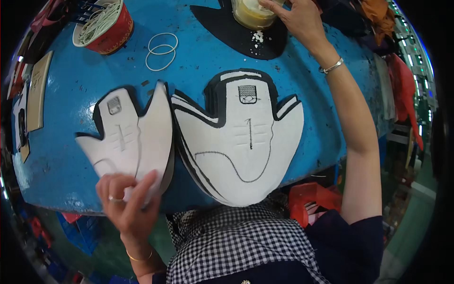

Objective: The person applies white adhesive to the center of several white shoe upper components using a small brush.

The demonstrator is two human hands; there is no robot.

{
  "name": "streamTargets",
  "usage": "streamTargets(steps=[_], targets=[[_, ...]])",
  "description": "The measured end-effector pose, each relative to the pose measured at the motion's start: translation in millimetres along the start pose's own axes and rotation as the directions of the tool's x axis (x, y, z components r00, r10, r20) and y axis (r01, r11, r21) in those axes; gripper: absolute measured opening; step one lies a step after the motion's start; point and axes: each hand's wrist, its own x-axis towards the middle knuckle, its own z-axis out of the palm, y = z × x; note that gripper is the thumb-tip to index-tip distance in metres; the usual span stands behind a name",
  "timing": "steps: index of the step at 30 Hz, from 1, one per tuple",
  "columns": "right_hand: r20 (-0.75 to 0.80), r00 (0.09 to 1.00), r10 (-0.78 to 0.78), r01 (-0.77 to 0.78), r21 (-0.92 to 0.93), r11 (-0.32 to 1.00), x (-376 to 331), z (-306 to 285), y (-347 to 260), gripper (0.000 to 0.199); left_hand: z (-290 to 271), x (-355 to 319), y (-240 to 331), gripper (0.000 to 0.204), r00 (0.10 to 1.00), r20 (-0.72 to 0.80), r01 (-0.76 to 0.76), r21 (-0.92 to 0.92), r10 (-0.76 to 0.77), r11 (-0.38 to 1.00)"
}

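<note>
My left hand (pixel 125 199) is closed on the near edge of a white shoe upper piece (pixel 151 137), slightly blurred. This piece has dark edging, a small stitched rectangle and a line of stitching; it lies tilted over others. To its right is a stack of similar white and black shoe upper pieces (pixel 231 156), with zigzag stitching on the top one. At the far side, my right hand (pixel 302 21) reaches to a clear yellowish tub (pixel 255 16). Its fingertips meet white material in the tub; the upper edge of the picture cuts off its other fingers.
The tub stands on a black piece (pixel 222 28) with white crumbs (pixel 257 38) beside it. A red and white bowl (pixel 113 35) of pale elastic bands stands far left, near two loose bands (pixel 161 52) on the blue table (pixel 61 165). A red bag (pixel 312 196) hangs below the near edge.
</note>
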Motion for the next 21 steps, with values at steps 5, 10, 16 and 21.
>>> streamTargets(steps=[5, 10, 16, 21], targets=[[0.056, 0.952, 0.302, -0.307, 0.13, 0.943, -8, -22, -21, 0.023, 28, 15, 59, 0.035, 0.923, 0.136, -0.225, -0.572, 0.361, 0.789], [0.352, 0.884, 0.307, -0.464, 0.584, 0.666, -56, -50, -8, 0.024, 57, 24, 88, 0.046, 0.791, 0.201, -0.455, -0.437, 0.578, 0.775], [0.578, 0.776, 0.252, -0.592, 0.53, 0.607, -118, -84, -132, 0.022, 48, 20, 80, 0.043, 0.835, 0.215, -0.347, -0.508, 0.506, 0.788], [0.393, 0.919, -0.008, -0.22, 0.53, 0.819, -133, -79, -146, 0.024, 51, 16, 89, 0.043, 0.864, 0.188, -0.315, -0.523, 0.468, 0.792]])
